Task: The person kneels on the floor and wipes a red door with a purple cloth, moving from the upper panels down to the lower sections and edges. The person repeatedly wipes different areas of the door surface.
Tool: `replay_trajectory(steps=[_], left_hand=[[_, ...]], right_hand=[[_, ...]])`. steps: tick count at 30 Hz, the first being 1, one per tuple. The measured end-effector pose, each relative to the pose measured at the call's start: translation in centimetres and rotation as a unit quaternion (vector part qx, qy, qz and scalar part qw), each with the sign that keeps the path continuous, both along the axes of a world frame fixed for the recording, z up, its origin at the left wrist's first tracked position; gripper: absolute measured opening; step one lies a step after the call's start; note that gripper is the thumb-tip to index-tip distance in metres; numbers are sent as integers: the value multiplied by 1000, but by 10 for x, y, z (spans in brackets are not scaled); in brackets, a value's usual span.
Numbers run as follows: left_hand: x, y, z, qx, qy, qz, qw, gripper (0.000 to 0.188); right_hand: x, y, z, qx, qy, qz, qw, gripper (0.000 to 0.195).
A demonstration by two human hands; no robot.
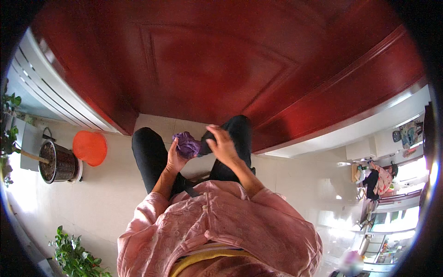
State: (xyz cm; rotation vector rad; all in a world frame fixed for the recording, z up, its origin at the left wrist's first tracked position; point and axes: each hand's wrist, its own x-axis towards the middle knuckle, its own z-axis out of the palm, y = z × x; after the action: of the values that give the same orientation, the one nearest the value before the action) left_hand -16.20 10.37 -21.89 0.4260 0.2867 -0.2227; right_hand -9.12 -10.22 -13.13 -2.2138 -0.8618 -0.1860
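My left hand (176, 157) is closed around a crumpled purple cloth (188, 145), held between my knees. My right hand (221, 145) is just right of the cloth, fingers spread and slightly blurred, with nothing seen in it. Between the cloth and my right fingers shows a dark patch (206, 142); whether it is fabric or part of a shoe cannot be told. A dark red panelled door (221, 72) rises close in front of my bent, black-trousered knees.
On the left, an orange-red plastic bucket (90, 148) stands beside a dark plant pot (57, 162). A leafy plant (78, 254) is at lower left. Right of the door runs a white wall edge (311, 135). Far right, another person (379, 180) is near a bright window.
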Motion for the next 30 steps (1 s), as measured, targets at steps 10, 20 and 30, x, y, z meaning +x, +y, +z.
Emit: replay_trajectory(steps=[10, 20, 30], left_hand=[[5, 3, -2, 32, -11, 89, 995, 49], [86, 93, 166, 280, -137, 337, 889, 46], [230, 152, 317, 546, -208, 590, 558, 22]], right_hand=[[21, -96, -21, -179, -159, -185, 953, 26], [26, -97, -30, -156, -158, -213, 952, 18], [31, -100, -27, -118, -125, -224, 959, 16]])
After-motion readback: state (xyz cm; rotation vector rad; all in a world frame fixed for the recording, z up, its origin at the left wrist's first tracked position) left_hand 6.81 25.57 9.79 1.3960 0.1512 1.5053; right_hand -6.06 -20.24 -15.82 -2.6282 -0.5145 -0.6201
